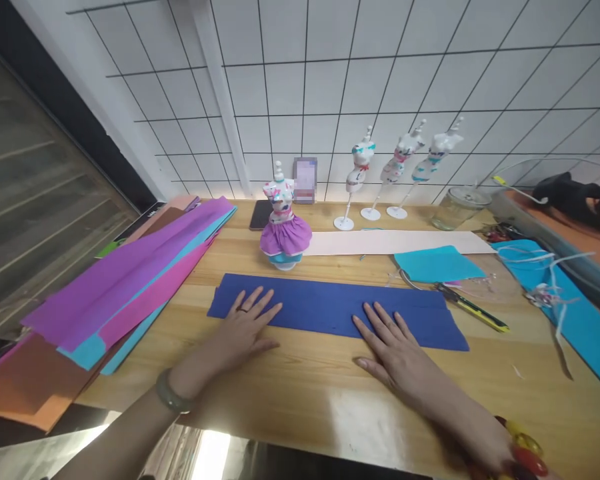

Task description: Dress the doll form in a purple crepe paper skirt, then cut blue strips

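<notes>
A long dark blue strip (315, 307) lies flat across the wooden table, its layers slightly offset at the ends. My left hand (245, 327) rests palm down near the strip's left end, fingers spread over its lower edge. Toward the right part of the strip, my right hand (393, 347) also lies flat with fingers apart. Neither hand holds anything. Just behind the strip stands a small mannequin (280, 207) in a purple skirt (286, 237). A yellow and black cutter (473, 308) lies by the strip's right end, near a turquoise piece (439, 264).
Purple, pink, blue and orange sheets (130, 267) are piled at left. Behind are a pale strip (395, 243), several mannequins (363, 163), a glass jar (460, 208) and a phone (306, 180) against the tiled wall. A bright blue strip (575, 313) lies at right.
</notes>
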A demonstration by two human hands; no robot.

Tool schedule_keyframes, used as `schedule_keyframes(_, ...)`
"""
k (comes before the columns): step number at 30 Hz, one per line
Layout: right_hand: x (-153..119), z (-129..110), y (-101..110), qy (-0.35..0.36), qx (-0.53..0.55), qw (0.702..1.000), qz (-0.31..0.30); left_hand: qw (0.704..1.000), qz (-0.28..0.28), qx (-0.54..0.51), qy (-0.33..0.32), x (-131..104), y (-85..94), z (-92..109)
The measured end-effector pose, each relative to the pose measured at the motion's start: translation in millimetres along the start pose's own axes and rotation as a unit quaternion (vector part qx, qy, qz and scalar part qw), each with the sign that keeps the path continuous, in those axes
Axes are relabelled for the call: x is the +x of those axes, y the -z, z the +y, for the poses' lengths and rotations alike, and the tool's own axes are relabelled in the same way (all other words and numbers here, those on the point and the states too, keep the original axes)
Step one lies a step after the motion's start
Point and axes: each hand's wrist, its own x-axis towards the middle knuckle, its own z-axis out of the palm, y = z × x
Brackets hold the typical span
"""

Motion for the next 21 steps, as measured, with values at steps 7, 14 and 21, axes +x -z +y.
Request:
schedule_keyframes(7,-1,-1,9,-0.006,-0.002,1.0,-0.03,0.994,0.009,0.045,0.096,-38,-12.7,-47)
schedule_keyframes(14,-27,29,24,-0.057,-0.008,0.997,-0.06,0.992,0.026,0.089,0.084,-36,-27.3,-57)
schedule_keyframes(21,-86,71,24,-0.161,-0.044,0.986,-0.027,0.991,0.018,0.093,0.09,-36,-27.3,-58)
